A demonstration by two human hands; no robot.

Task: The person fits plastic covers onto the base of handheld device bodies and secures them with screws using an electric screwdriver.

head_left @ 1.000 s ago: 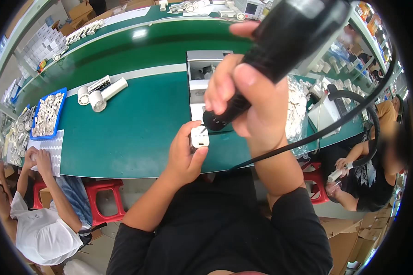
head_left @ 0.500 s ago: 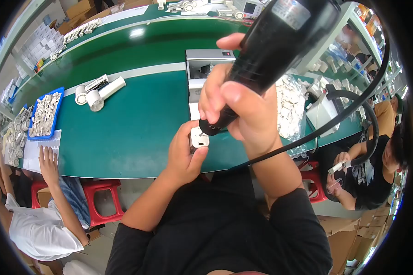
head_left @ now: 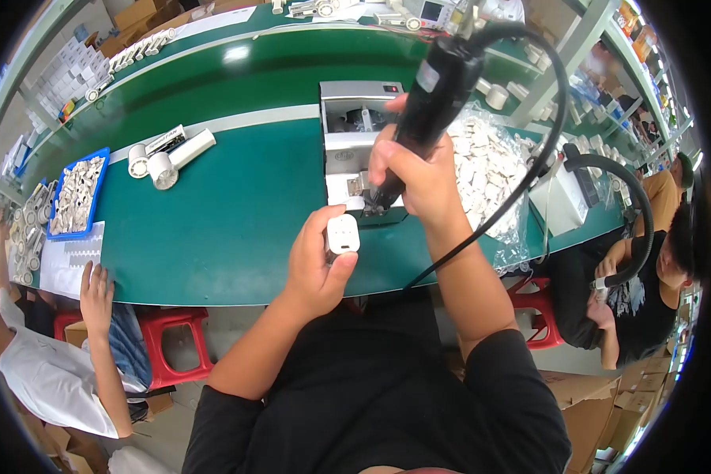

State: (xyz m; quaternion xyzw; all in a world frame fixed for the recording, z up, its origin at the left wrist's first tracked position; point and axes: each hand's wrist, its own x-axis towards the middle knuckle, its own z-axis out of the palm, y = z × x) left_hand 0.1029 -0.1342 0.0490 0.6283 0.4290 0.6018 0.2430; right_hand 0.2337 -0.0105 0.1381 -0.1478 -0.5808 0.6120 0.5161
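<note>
My left hand (head_left: 317, 257) is wrapped round a white part (head_left: 343, 235), whose end face with small holes and a dark slot points up. My right hand (head_left: 419, 170) grips a black electric screwdriver (head_left: 434, 91) with a cable at its top. The screwdriver's tip is down at the front of a grey and white machine (head_left: 351, 156), apart from the white part. Whether the tip touches the machine cannot be made out.
A blue tray (head_left: 99, 189) of small pale parts lies at left, near white handheld fans (head_left: 183, 154). A plastic bag of white pieces (head_left: 482, 162) lies right of the machine. The screwdriver cable crosses my right forearm. Co-workers sit at both sides.
My right hand has drawn the screwdriver off the white part, forward to the machine's front. My left hand has barely moved. The left co-worker's hand has shifted at the table edge.
</note>
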